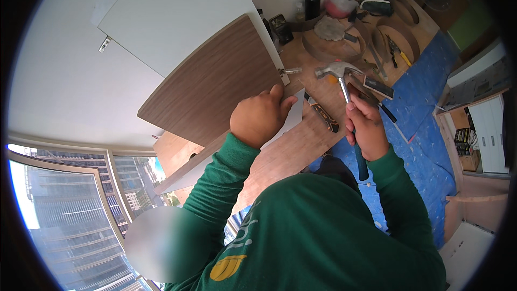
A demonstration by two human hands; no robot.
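Hammer (342, 82) part-covered, clasped in right hand (367, 126); left hand (258, 117) half-curled, underside hidden, cannot tell hold.

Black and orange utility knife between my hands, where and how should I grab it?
Probably by the thick body of the utility knife, from above and the near right side: it lies flat, its wide end pointing toward you and its narrow end away. Your right hand holds the hammer, so free it first.

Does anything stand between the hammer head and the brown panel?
In this view, a silver hinge juts out right of the brown panel, toward the hammer head. Depth is unclear, so it may not block.
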